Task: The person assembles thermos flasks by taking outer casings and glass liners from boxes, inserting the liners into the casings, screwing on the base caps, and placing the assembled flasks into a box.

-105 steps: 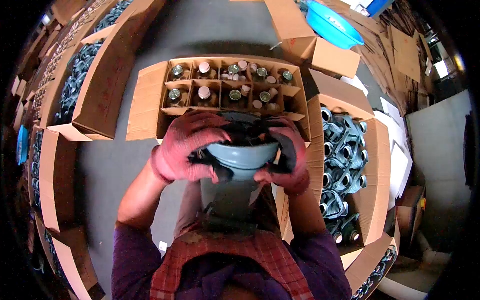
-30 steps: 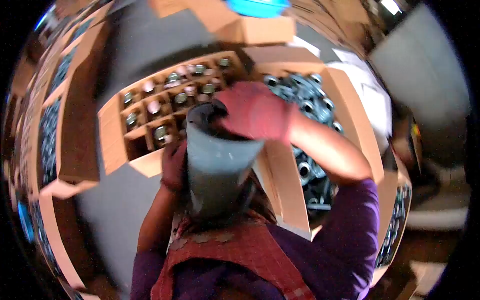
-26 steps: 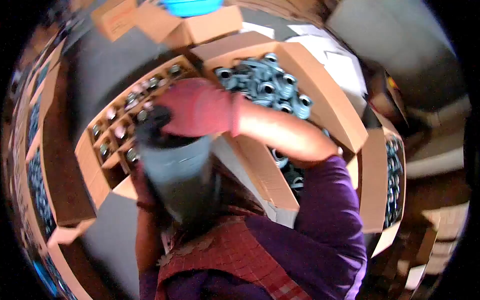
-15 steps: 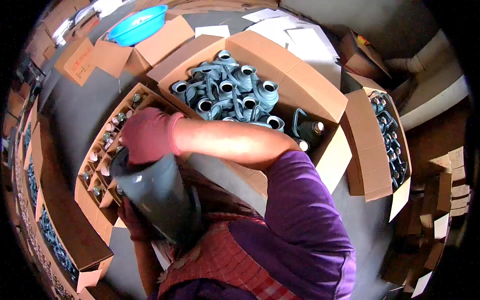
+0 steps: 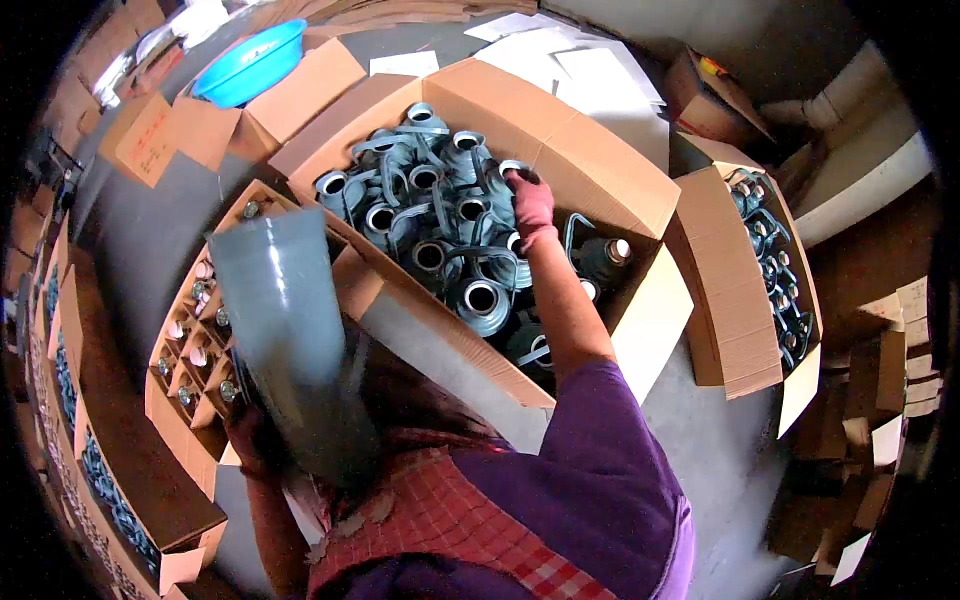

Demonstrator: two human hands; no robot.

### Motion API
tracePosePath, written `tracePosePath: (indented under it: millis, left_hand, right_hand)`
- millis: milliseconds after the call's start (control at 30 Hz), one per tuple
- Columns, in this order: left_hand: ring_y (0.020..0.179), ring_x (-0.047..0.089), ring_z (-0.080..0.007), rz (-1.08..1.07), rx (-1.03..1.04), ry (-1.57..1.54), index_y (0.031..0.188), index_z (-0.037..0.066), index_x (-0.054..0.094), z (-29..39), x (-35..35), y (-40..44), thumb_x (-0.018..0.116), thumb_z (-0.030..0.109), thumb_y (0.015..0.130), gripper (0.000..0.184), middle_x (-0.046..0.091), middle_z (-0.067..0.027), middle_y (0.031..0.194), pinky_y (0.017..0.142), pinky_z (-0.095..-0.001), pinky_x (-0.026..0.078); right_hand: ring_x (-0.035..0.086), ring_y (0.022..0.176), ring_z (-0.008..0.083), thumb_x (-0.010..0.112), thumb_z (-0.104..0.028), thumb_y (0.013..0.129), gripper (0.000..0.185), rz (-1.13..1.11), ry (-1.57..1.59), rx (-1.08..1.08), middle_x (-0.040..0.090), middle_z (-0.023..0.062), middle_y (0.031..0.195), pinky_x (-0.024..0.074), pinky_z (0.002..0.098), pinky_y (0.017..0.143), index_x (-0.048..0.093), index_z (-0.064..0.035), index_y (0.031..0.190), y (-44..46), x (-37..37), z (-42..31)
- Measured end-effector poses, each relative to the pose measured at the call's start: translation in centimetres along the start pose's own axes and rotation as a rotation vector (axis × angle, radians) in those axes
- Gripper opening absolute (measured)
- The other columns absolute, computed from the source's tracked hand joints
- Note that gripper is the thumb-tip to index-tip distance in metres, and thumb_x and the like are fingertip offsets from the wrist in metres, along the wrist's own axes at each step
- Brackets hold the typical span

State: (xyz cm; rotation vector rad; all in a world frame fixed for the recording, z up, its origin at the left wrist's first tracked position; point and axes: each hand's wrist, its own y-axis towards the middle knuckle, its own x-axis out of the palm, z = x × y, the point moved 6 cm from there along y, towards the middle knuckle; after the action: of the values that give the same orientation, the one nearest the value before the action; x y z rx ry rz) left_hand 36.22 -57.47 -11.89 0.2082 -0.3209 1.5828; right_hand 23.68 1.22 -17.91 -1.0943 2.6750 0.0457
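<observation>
My right hand (image 5: 533,208), in a dark red glove, reaches into the large carton and closes its fingers at the neck of a grey-green thermos flask casing (image 5: 508,172). Several similar casings with open round mouths and looped handles stand around it, such as this casing (image 5: 481,300). Close to my body, a big grey-green cylindrical shell (image 5: 275,300) stands tilted. My left hand (image 5: 252,438), gloved and in shadow, grips the lower left side of the shell; its fingers are partly hidden.
The large carton (image 5: 600,150) has its flaps up. To the left is a divided carton (image 5: 180,425) holding several glass pieces in its compartments. Another carton (image 5: 720,290) of casings stands right. A blue basin (image 5: 250,65) and white sheets (image 5: 600,85) lie farther back.
My right hand has left the divided carton and moved right to a casing in the large carton. The cylindrical shell now stands more upright beside my left hand.
</observation>
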Motion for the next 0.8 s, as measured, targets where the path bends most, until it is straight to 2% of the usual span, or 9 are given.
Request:
tracePosePath:
  millis: [133,233,367,433,467,533,633,667,800]
  left_hand:
    - [0.090,0.058,-0.0184,-0.107,-0.132,-0.323,0.109,0.004,0.055,0.1,5.3,4.7,0.056,0.022,0.082,0.033,0.059,-0.0074,0.106,0.073,-0.0328,0.051]
    - [0.092,0.058,-0.0190,-0.252,-0.288,-0.390,0.111,0.004,0.054,-3.7,10.1,7.4,0.054,0.025,0.084,0.034,0.059,-0.0076,0.108,0.075,-0.0339,0.051]
    - [0.094,0.058,-0.0198,-0.471,-0.590,-0.461,0.113,0.005,0.053,-11.7,20.7,8.0,0.051,0.028,0.086,0.035,0.059,-0.0078,0.110,0.077,-0.0353,0.051]
    - [0.095,0.057,-0.0201,-0.568,-0.742,-0.508,0.114,0.005,0.053,-15.6,27.2,7.4,0.049,0.029,0.088,0.036,0.058,-0.0079,0.111,0.078,-0.0361,0.051]
    - [0.096,0.057,-0.0203,-0.608,-0.800,-0.518,0.115,0.005,0.052,-17.1,29.9,6.9,0.049,0.030,0.088,0.037,0.058,-0.0080,0.112,0.079,-0.0364,0.051]
    - [0.097,0.057,-0.0207,-0.665,-0.927,-0.541,0.116,0.005,0.052,-20.6,35.4,6.1,0.047,0.032,0.090,0.038,0.058,-0.0081,0.113,0.080,-0.0371,0.051]
    - [0.099,0.057,-0.0212,-0.686,-1.055,-0.537,0.118,0.005,0.051,-24.1,39.6,4.8,0.045,0.034,0.091,0.040,0.058,-0.0083,0.114,0.082,-0.0382,0.051]
    - [0.100,0.057,-0.0214,-0.701,-1.077,-0.511,0.118,0.005,0.051,-24.1,40.2,4.2,0.044,0.035,0.092,0.040,0.058,-0.0083,0.115,0.083,-0.0386,0.051]
    - [0.093,0.059,-0.0281,-0.872,-1.072,-0.264,0.116,0.009,0.052,-18.2,42.2,2.6,0.053,0.044,0.087,0.045,0.059,-0.0095,0.106,0.080,-0.0511,0.051]
  right_hand:
    - [0.054,0.110,0.0272,0.065,-0.035,0.077,0.048,-0.135,-0.515,-0.150,0.059,0.0158,0.115,0.0413,0.0351,0.091,0.058,-0.0079,0.115,-0.5,-6.2,7.0]
    - [0.038,0.123,0.0389,0.062,-0.056,0.074,0.076,0.240,-0.999,0.037,0.037,0.0181,0.138,0.0365,0.0440,0.099,0.038,-0.0181,0.135,-5.4,-10.7,1.3]
    - [0.038,0.126,0.0310,0.066,-0.049,0.075,0.071,0.315,-0.683,0.057,0.043,0.0182,0.133,0.0339,0.0374,0.101,0.044,-0.0116,0.131,-4.3,-17.5,3.8]
    - [0.051,0.097,0.0142,0.055,-0.031,0.089,0.043,0.134,0.164,-0.249,0.059,0.0062,0.104,0.0400,0.0254,0.087,0.053,-0.0055,0.124,-3.5,-16.3,5.1]
    - [0.052,0.101,0.0163,0.045,-0.029,0.094,0.042,-0.071,0.323,-0.072,0.059,0.0073,0.108,0.0386,0.0270,0.091,0.047,-0.0042,0.129,-5.1,-15.4,3.5]
    - [0.051,0.109,0.0201,0.039,-0.024,0.095,0.044,-0.278,0.989,-0.249,0.058,0.0093,0.114,0.0345,0.0323,0.100,0.037,-0.0026,0.134,-8.8,-13.2,-3.7]
    - [0.051,0.112,0.0235,0.049,-0.014,0.087,0.048,-0.300,0.775,-0.267,0.056,0.0122,0.118,0.0351,0.0359,0.102,0.039,-0.0019,0.132,-7.7,-14.9,-3.8]
    - [0.059,0.098,0.0237,0.056,-0.004,0.081,0.048,-0.081,0.775,-0.219,0.057,0.0133,0.114,0.0474,0.0341,0.088,0.042,0.0032,0.126,-7.9,-16.5,-3.8]
    - [0.063,0.090,0.0289,0.051,0.004,0.080,0.038,0.103,0.785,-0.167,0.062,0.0179,0.102,0.0535,0.0376,0.077,0.048,0.0038,0.118,-6.6,-20.6,-7.9]
